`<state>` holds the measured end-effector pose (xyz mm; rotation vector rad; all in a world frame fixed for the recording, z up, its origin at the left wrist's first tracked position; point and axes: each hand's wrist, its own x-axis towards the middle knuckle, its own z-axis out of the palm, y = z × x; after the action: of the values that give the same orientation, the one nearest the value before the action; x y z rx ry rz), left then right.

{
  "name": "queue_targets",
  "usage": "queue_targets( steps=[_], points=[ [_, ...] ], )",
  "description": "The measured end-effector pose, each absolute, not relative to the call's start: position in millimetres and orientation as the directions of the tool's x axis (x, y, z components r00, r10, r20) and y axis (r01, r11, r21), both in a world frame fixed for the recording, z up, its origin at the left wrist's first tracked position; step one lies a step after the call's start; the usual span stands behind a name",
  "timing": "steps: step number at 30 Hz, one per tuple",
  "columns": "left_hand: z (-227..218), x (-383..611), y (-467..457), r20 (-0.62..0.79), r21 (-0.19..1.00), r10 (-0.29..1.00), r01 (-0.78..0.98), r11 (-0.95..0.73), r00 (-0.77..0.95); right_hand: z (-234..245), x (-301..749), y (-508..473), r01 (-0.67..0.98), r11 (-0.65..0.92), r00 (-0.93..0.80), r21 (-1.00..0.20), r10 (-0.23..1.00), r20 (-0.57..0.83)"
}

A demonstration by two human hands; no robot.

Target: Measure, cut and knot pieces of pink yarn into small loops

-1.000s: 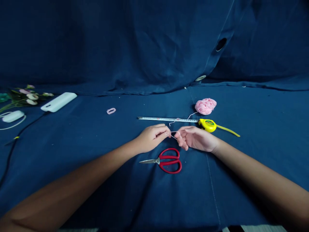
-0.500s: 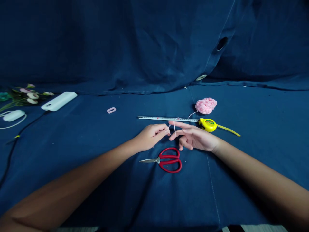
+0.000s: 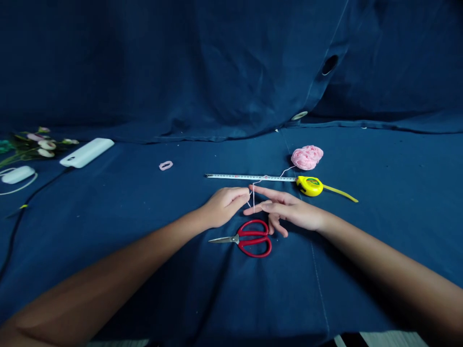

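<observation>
My left hand (image 3: 228, 206) is closed in a pinch on a strand of pink yarn (image 3: 253, 198). Opposite it, my right hand (image 3: 285, 207) has its index and middle fingers stretched apart, and the yarn loops around both near their tips. Its thumb lies towards the middle finger, while the other fingers bend downward. The strand runs back across the extended tape to a pink ball of yarn (image 3: 307, 157). Just below the hands lie scissors with red handles (image 3: 254, 238), blades pointing left. A yellow tape measure (image 3: 309, 186) rests beyond my right hand, its blade (image 3: 249, 177) pulled out leftward.
A small pink yarn ring (image 3: 166, 166) lies at centre left. Further left are a white device (image 3: 87, 153) with a black cable (image 3: 34, 193), a white rounded object (image 3: 18, 175) with a cord, and flowers (image 3: 45, 144). Blue cloth (image 3: 144, 270) covers the table and hangs behind.
My right index and middle fingers have spread wider and shifted left, stretching the yarn loop between them. My left hand stays pinched close by. The view has shifted slightly.
</observation>
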<state>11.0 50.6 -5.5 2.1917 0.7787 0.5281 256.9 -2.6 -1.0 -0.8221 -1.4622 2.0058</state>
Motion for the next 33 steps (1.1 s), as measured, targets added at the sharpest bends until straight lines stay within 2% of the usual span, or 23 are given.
queue_targets(
  steps=[4, 9, 12, 16, 19, 26, 30, 33],
  points=[
    [-6, 10, 52, 0.122, 0.762, 0.656, 0.353, -0.543, 0.745, -2, 254, -5, -0.030, -0.221, -0.642, -0.975, 0.752, -0.151],
    [-5, 13, 52, 0.114, 0.828, 0.674, 0.305, -0.470, 0.729, -8, 249, -9, 0.024, -0.178, -0.557, -0.984, 0.815, -0.161],
    [-5, 13, 52, 0.117, 0.805, 0.673, 0.327, -0.495, 0.731, -13, 245, -14, 0.100, -0.114, -0.486, -0.988, 0.861, -0.149],
    [-5, 12, 51, 0.134, 0.770, 0.667, 0.347, -0.536, 0.733, -14, 240, -20, 0.224, 0.068, -0.433, -0.972, 0.901, -0.037],
    [-4, 13, 49, 0.133, 0.750, 0.663, 0.363, -0.553, 0.736, -10, 237, -22, 0.311, 0.143, -0.403, -0.939, 0.915, 0.006],
    [-4, 14, 47, 0.140, 0.725, 0.656, 0.375, -0.578, 0.741, -12, 234, -23, 0.337, 0.295, -0.383, -0.894, 0.910, 0.156],
    [-5, 14, 45, 0.196, 0.688, 0.626, 0.349, -0.636, 0.755, -17, 235, -20, 0.357, 0.500, -0.402, -0.789, 0.845, 0.353],
    [-5, 14, 43, 0.246, 0.646, 0.590, 0.323, -0.691, 0.769, -16, 235, -17, 0.390, 0.611, -0.445, -0.689, 0.780, 0.440]
  ],
)
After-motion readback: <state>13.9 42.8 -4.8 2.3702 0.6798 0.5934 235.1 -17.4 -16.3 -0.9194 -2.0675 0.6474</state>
